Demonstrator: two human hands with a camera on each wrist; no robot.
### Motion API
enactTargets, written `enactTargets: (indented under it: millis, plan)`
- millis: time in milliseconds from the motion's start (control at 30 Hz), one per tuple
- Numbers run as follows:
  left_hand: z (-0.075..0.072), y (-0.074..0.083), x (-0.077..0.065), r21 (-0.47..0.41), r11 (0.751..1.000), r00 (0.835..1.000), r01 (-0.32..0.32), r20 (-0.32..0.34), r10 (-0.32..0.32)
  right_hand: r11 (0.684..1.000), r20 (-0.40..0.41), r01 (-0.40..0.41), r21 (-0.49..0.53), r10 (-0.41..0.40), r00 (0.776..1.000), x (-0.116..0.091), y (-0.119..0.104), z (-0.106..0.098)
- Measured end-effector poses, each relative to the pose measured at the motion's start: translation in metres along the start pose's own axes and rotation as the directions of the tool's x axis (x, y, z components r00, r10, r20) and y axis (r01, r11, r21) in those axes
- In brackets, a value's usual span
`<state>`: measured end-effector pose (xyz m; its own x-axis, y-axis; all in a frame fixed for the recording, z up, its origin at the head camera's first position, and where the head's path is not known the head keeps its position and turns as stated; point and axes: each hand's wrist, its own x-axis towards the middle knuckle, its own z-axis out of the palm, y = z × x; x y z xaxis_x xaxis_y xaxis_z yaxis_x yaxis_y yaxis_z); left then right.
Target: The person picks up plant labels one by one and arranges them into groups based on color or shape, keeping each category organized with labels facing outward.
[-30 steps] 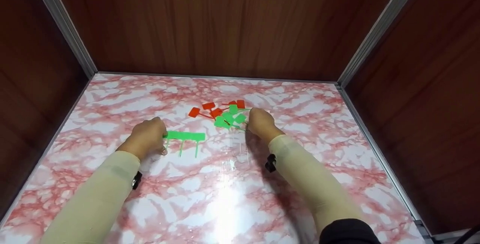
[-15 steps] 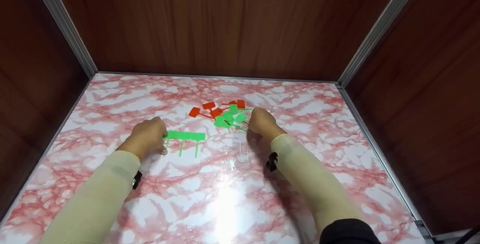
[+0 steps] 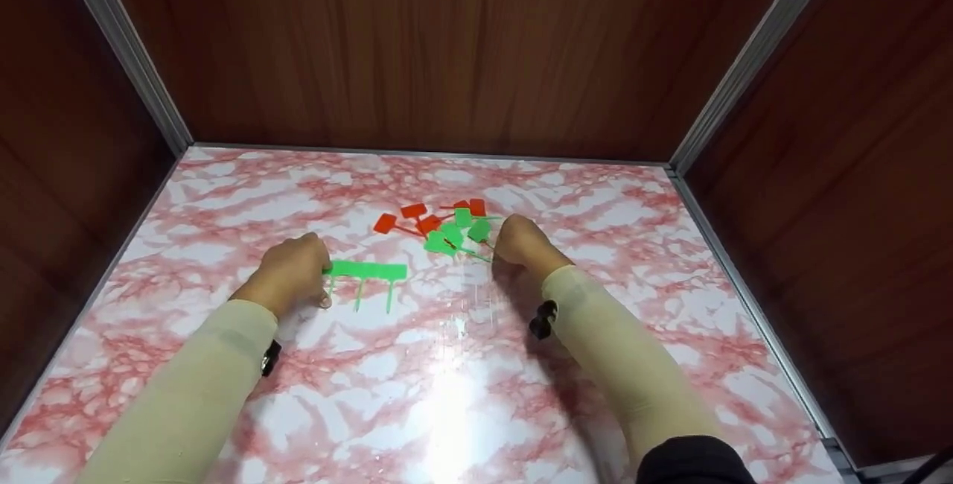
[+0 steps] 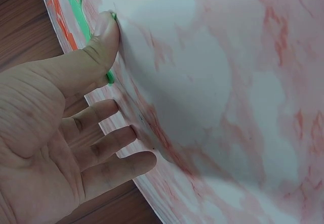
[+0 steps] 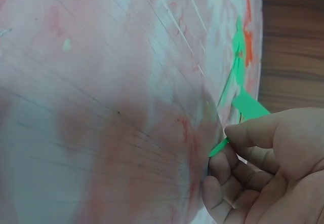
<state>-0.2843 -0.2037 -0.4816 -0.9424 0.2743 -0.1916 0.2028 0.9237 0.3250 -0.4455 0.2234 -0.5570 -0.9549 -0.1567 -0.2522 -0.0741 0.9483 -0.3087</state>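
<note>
my left hand [image 3: 292, 268] is a bit nearer to me. its thumb is on the left end of a row of green stick tags [image 3: 368, 270], so i think it has a pinch on it; the first finger is hidden, and the other three are loose. the row goes long ways to the right of that hand, with its thin sticks pointing back at me. a little farther off, my right hand [image 3: 521, 240] has its fingers curled and pinches the stick of one green tag [image 3: 480, 230]. the tag's flat end lies left of that hand and slightly farther away. left of it is a heap of other green tags [image 3: 441, 243], and past those, red tags [image 3: 385, 223].
</note>
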Motion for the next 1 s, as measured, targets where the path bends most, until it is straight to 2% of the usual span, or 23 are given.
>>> enactTargets:
  millis: [33,100,200,233,333,467,600,767,867,1000]
  plan:
    - [0.000,0.000,0.001,0.003,1.000,1.000,0.005,0.007,-0.005,1.000,0.005,0.010,0.002,-0.010,1.000,0.013,0.010,0.006]
    - [0.000,-0.001,0.002,0.010,1.000,1.000,0.016,0.022,-0.016,1.000,-0.015,0.026,0.017,-0.026,1.000,0.011,0.010,0.006]
    - [0.001,-0.002,0.002,0.018,1.000,1.000,0.016,0.025,-0.016,0.998,-0.028,0.018,0.067,-0.016,0.999,-0.019,-0.007,-0.008]
    - [0.001,-0.002,0.002,0.019,1.000,1.000,0.012,0.024,-0.012,0.995,-0.041,0.033,0.097,-0.029,0.999,-0.028,-0.010,-0.012]
    - [0.001,-0.001,0.001,0.021,1.000,1.000,0.009,0.017,-0.010,0.981,-0.057,0.012,0.196,-0.001,0.998,-0.061,-0.031,-0.028]
    - [0.000,0.000,-0.001,0.021,1.000,1.000,0.005,0.008,-0.005,0.957,-0.081,-0.014,0.291,0.039,0.996,-0.082,-0.044,-0.036]
    - [0.001,0.000,-0.001,0.024,1.000,1.000,-0.003,-0.001,0.003,0.933,-0.086,-0.033,0.360,0.068,0.994,-0.089,-0.048,-0.038]
    - [0.001,-0.001,0.000,0.023,1.000,1.000,-0.005,-0.007,0.005,0.860,-0.069,-0.043,0.509,0.091,0.993,-0.091,-0.046,-0.041]
    - [0.001,-0.001,-0.001,0.009,1.000,1.000,-0.001,-0.010,0.001,0.810,-0.032,-0.054,0.584,0.089,0.996,-0.093,-0.044,-0.042]
    - [0.001,0.000,-0.003,-0.003,1.000,1.000,0.006,-0.004,-0.006,0.711,0.064,-0.103,0.695,0.081,0.995,-0.097,-0.043,-0.042]
